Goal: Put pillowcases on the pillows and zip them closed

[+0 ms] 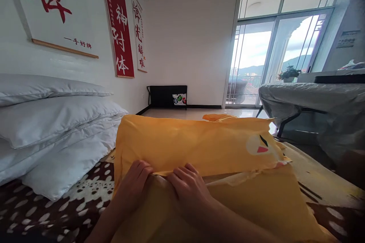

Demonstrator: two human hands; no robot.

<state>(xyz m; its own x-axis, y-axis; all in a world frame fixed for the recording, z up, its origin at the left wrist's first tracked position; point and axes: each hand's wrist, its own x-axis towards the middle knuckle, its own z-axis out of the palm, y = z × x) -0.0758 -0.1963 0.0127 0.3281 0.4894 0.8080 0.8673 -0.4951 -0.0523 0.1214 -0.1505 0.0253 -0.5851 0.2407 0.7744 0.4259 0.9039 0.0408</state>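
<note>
A yellow-orange pillowcase (182, 136) with a white patch and a red beak shape at its right end lies in front of me. My left hand (135, 180) has its fingers curled over the edge of the yellow fabric, left of centre. Close beside it, my right hand (189, 186) grips the same edge with bent fingers. Whitish material shows in the gap right of my right hand, below the folded edge. Both thumbs are hidden. More yellow fabric spreads under my forearms.
White pillows (57, 121) are stacked at the left on a brown bedspread (97, 190) with white spots. A plastic-covered table (310, 95) stands at the right, near glass doors. A black folded item (161, 96) leans against the far wall.
</note>
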